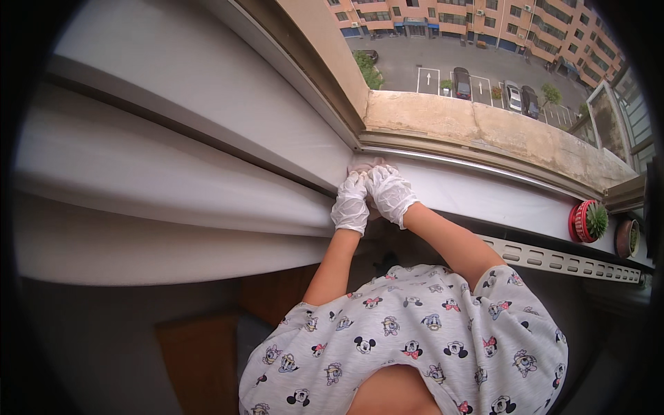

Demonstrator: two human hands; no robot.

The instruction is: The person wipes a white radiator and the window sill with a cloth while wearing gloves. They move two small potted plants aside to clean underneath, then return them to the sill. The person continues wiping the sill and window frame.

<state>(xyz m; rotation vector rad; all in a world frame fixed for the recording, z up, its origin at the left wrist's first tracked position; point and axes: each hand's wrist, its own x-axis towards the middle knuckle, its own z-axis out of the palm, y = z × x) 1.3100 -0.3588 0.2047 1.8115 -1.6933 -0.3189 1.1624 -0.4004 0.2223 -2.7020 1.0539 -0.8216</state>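
Both my hands wear thin, wrinkled white gloves and meet at the left corner of a white windowsill [467,189]. A pale pinkish cloth [364,165] is bunched under their fingers, beside the window track [446,155]. My left hand [351,205] grips the cloth next to the white side wall of the window recess [290,122]. Just to its right, my right hand [390,193] presses on the same cloth with bent fingers. The gloves hide much of the cloth, and my fingertips are only partly visible.
A red pot with a succulent [582,221] and a brown pot [626,238] stand at the sill's right end. Below the sill runs a white slotted radiator [560,262]. Beyond the open window lies a weathered outer ledge [498,124], high above parked cars.
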